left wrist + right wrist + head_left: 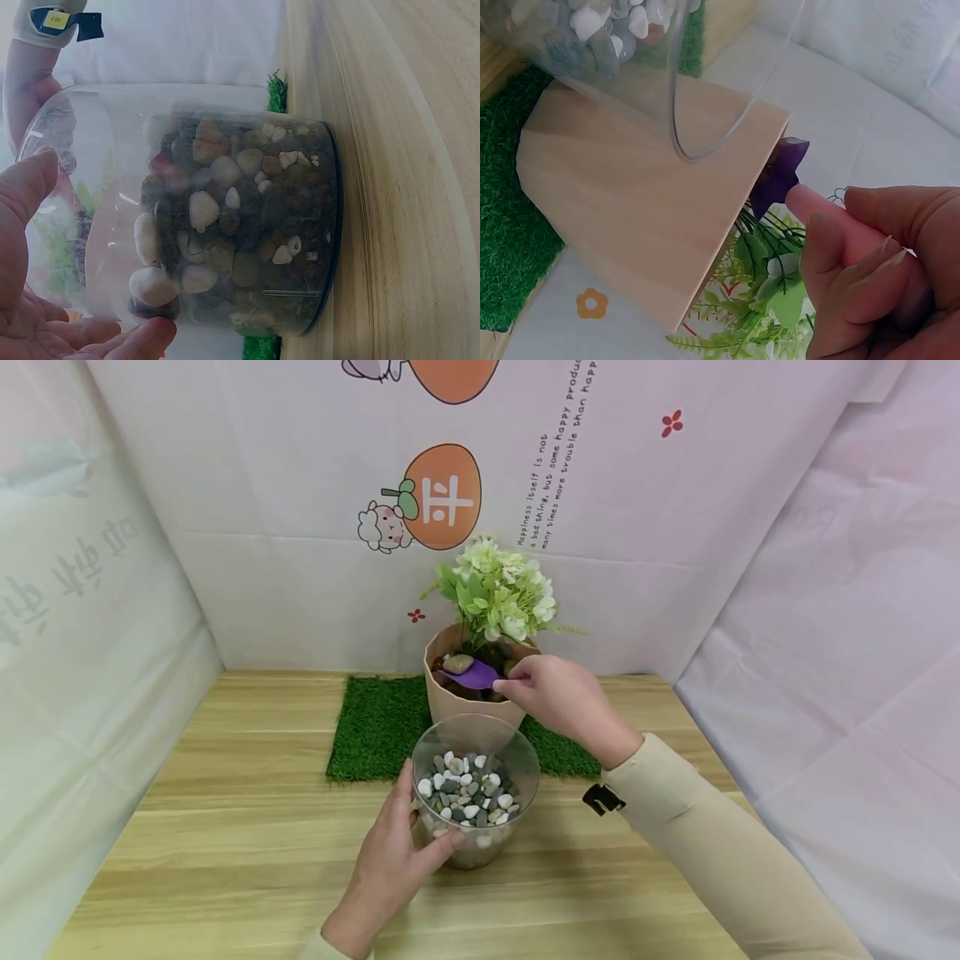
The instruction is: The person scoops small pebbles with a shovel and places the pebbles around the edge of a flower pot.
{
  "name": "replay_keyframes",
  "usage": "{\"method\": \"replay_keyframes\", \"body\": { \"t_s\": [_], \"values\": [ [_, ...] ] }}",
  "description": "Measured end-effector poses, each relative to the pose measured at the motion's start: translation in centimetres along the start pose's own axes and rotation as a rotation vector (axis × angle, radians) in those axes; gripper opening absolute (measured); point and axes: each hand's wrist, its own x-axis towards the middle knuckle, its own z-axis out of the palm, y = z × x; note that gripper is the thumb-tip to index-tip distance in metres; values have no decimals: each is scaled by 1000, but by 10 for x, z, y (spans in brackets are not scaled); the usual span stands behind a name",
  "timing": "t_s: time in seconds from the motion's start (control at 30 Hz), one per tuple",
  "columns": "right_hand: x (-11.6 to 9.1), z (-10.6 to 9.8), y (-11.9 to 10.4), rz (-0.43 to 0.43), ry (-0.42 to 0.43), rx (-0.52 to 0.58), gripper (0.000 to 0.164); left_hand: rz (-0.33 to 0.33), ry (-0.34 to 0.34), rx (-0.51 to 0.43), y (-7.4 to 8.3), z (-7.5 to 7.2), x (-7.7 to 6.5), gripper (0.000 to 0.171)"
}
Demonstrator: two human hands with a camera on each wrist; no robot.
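Observation:
My right hand (558,697) grips the pink handle (840,225) of a small shovel with a purple blade (474,675). The blade is over the mouth of a beige flower pot (480,706), and a tan stone (458,663) shows at its tip; whether the blade carries it I cannot tell. White-green flowers (506,593) stand in the pot among dark stones. My left hand (393,843) holds the side of a clear container (517,752), thumb near the rim, fingers along the wall. White and grey pebbles (202,210) fill the container's lower part.
The pot stands on a green turf mat (378,727) on a wooden table (247,827). Directly in front of the pot is the clear container. Printed white cloth (300,527) hangs at the back and on both sides.

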Motion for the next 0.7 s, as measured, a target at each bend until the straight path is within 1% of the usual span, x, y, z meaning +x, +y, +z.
{"method": "replay_keyframes", "body": {
  "t_s": [0.17,0.4,0.7],
  "values": [
    [7,0,-2,-7,-18,-13,52,5,2,-5,0,0,0,116],
    [15,-2,-7,21,-65,-30,55,6,0,-7,-1,0,-1,116],
    [18,-5,-12,23,-41,-54,57,5,4,3,-1,-1,-1,117]
  ]
}}
